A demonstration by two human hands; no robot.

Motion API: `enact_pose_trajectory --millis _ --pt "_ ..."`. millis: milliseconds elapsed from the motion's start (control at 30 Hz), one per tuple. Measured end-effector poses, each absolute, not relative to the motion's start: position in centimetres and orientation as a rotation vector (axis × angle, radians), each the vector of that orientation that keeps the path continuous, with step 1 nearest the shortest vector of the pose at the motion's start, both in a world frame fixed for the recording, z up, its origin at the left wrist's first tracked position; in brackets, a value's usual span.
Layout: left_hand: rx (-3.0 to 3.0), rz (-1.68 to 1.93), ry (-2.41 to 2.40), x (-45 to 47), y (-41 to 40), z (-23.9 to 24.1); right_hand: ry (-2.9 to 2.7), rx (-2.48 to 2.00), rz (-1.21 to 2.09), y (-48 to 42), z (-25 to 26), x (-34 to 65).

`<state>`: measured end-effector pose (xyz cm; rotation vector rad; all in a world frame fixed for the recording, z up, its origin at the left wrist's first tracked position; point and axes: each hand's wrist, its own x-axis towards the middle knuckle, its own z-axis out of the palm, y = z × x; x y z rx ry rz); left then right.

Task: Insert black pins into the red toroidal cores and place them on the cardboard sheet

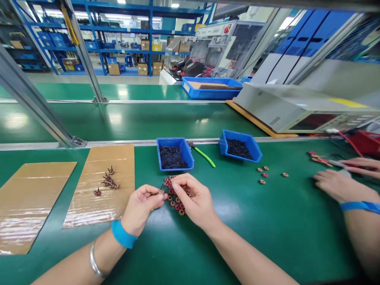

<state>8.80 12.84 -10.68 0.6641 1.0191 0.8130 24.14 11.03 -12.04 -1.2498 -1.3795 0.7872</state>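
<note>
My left hand (142,208) pinches a small copper coil ring at its fingertips, with a thin dark piece sticking out of it. My right hand (192,198) is curled next to it, fingertips on the same piece, above a loose pile of red and copper coil rings (175,200) on the green table (237,221). Just beyond the pile stands a blue bin of thin black sleeves (173,154). Several finished coils with black legs (108,182) lie on a cardboard sheet (101,186) to my left.
A second blue bin of black parts (240,146) and green-handled tweezers (204,155) lie further back. A few loose rings (264,174) sit at right, near a co-worker's hands (335,184). A grey instrument (297,107) stands at back right; another cardboard sheet (26,198) at far left.
</note>
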Motion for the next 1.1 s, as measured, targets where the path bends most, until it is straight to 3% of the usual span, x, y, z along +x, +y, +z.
enact_pose_trajectory --millis 1100 --pt "0.642 0.819 0.967 8.59 12.73 -10.91 -1.282 -1.242 0.891 11.28 -12.44 23.59"
